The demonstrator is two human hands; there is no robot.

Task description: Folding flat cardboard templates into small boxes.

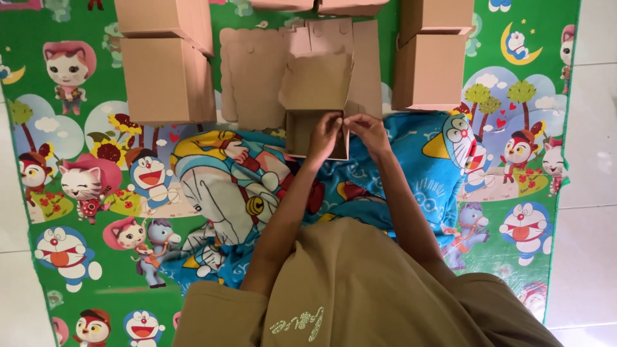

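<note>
A small open brown cardboard box [301, 132] with its lid flap [316, 80] raised sits in front of me on a blue cartoon-print blanket [411, 160]. My left hand [324, 136] grips the box's near right wall, fingers curled over the edge. My right hand [369, 132] pinches the same near right corner from the other side. Both forearms reach forward over my brown garment.
Flat unfolded cardboard blanks [257, 77] lie just behind the box. Finished brown boxes stand stacked at the left [164, 77] and at the right [429, 67], more at the top edge. A green cartoon play mat [71, 193] covers the white tiled floor [594, 193].
</note>
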